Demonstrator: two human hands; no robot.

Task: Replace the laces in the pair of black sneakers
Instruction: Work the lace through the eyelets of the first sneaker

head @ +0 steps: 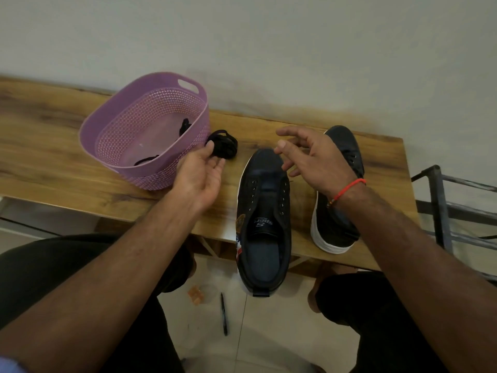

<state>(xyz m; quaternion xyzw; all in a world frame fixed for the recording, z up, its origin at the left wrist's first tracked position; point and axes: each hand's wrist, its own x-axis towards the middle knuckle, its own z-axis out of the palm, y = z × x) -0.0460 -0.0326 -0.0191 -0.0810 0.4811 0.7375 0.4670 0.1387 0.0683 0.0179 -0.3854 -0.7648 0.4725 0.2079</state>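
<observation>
Two unlaced sneakers on a wooden worktop (53, 146)

Left hand (200, 175), fingers relaxed, touches a lace bundle (224, 146) beside the basket (113, 117); right hand (314, 160) hovers spread over the near sneaker (265, 224) and far sneaker (341, 142).

Both forearms reach forward. Left hand (201, 175) palm-up, fingers loosely curled; right hand (313, 160) hovers, fingers spread (red thread at wrist).

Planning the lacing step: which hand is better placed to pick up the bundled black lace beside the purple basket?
Left. The left hand lies open with its fingertips at the coiled black lace on the wooden table. The right hand hovers open over the two black sneakers, farther away.
</observation>
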